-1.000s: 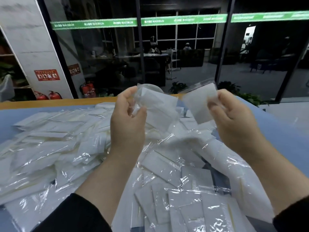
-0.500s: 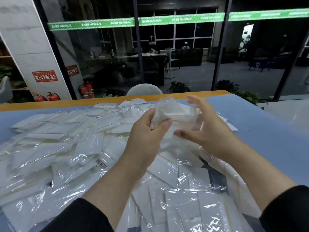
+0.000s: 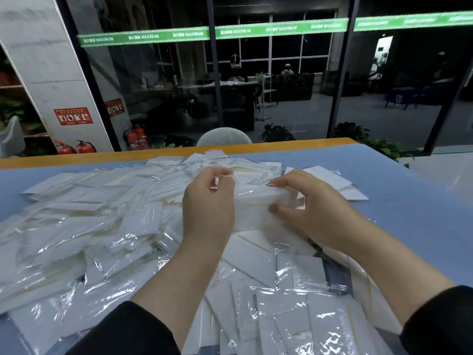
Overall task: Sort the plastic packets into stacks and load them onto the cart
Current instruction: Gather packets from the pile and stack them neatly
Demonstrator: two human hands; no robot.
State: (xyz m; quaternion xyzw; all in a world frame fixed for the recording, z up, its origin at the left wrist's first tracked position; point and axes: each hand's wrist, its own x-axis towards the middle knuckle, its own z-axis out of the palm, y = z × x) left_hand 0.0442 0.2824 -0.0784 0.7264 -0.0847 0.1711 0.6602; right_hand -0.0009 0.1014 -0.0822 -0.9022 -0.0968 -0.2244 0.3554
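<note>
1. Hidden or unclear. My left hand (image 3: 208,203) and right hand (image 3: 311,208) cover both ends of the stack of packets (image 3: 253,201) I hold, so its full extent is not visible. The stack is blurred, and its single packets cannot be told apart. My forearms run out of frame at the bottom edge, each ending in a dark sleeve (image 3: 122,329). The cart is not in view.

2. Grip. My left hand is curled round the left end of the stack, fingers over the top. My right hand pinches the right end, thumb (image 3: 277,208) on the near face and fingers (image 3: 279,181) over the far edge. Both hands are closed on it.

3. Position. The stack is held just above the loose packets (image 3: 76,226), at the middle of the blue table (image 3: 409,201), slightly toward its far side.

4. Count. Two hands; one held stack; loose packets too many and too overlapped to count, spread from the left edge to the near right corner. Beyond the table's wooden edge (image 3: 76,158) stand three red fire extinguishers (image 3: 135,137) and one pale chair back (image 3: 224,135).

5. Orientation. The stack's long axis runs left to right between my hands, roughly level, its thin edge facing me.
</note>
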